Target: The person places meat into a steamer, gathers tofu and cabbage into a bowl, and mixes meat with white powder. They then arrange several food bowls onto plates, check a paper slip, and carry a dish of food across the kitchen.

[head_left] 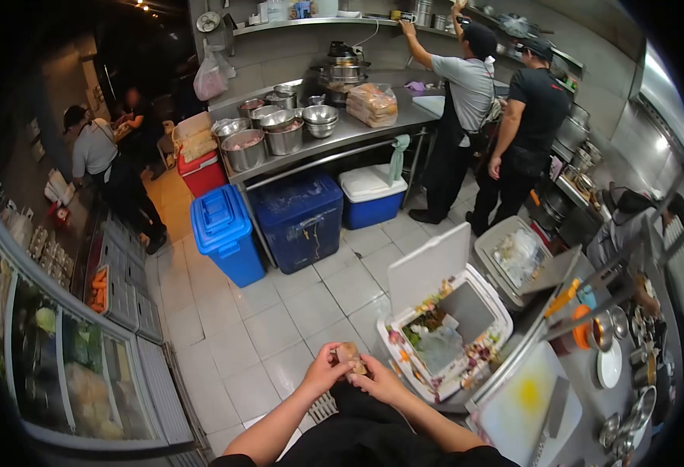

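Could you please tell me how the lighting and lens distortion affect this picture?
Head view: the lens bows the wall shelf and leaves the corners black; head view, upper left: the background is dim, while glare whitens the steel panel at upper right; head view, lower middle: the left hand and right hand are evenly lit, but the small brownish item they hold is hard to identify.

Hands (374, 380) holding small brownish lump (347, 352); open white bin (476, 308) near, scraps (429, 324) inside.

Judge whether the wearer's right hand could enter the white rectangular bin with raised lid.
Probably yes: the raised lid leaves the bin open near the right hand, though it holds a brownish lump.
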Motion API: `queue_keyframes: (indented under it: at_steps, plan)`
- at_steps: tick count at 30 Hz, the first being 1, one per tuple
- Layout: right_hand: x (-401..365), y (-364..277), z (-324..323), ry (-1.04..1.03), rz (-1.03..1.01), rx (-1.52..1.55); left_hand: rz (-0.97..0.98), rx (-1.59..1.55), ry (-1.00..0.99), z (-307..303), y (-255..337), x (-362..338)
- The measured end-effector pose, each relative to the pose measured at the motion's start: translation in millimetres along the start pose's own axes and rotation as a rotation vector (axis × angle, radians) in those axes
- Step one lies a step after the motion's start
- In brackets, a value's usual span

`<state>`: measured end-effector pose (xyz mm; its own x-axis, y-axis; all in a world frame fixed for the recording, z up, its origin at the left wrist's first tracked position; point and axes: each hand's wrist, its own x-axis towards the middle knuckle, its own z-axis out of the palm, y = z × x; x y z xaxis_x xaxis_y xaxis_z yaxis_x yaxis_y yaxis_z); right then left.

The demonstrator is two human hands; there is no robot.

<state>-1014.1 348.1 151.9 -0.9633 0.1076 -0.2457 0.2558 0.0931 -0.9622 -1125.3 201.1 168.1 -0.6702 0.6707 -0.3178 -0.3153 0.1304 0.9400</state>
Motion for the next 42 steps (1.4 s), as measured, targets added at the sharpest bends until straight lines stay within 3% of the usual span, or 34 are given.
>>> queue_keyframes:
  at_steps: [4,8,16,19,26,28,33,36,40,42]
  plan:
    - [106.6,-36.0,-12.8,-0.033,-0.104,0.12,0.062,0.01,0.035,-62.5,42.9,85.4]
    - [214.4,-83.0,-50.2,-0.117,-0.169,-0.118,0.057,-0.004,0.102,-130.1,98.5,158.9]
    - [342.0,-208.3,-188.0,-0.158,-0.147,-0.493,0.13,-0.128,0.23,-238.8,181.6,272.3]
    - [412.7,-244.7,-232.8,-0.056,-0.224,-0.697,0.207,-0.149,0.232,-272.0,209.3,336.8]
    - [611.2,-371.7,-310.7,0.157,-0.462,-0.685,0.495,-0.128,0.171,-321.7,345.8,490.0]
    - [671.7,-407.0,-343.6,0.251,-0.602,-0.714,0.505,-0.137,0.139,-329.7,384.5,526.7]
    - [833.5,-481.0,-441.5,0.519,-0.648,-0.694,0.514,-0.023,0.147,-341.9,439.1,600.4]
    - [960.7,-502.9,-526.3,0.64,-0.874,-0.728,0.48,0.004,0.197,-338.3,459.2,629.2]
    - [1079.1,-552.4,-590.1,0.799,-0.829,-0.877,0.466,-0.016,0.388,-312.2,476.6,666.8]
    - [1139.2,-561.9,-614.1,0.892,-0.948,-0.935,0.463,0.027,0.527,-302.1,480.0,687.0]
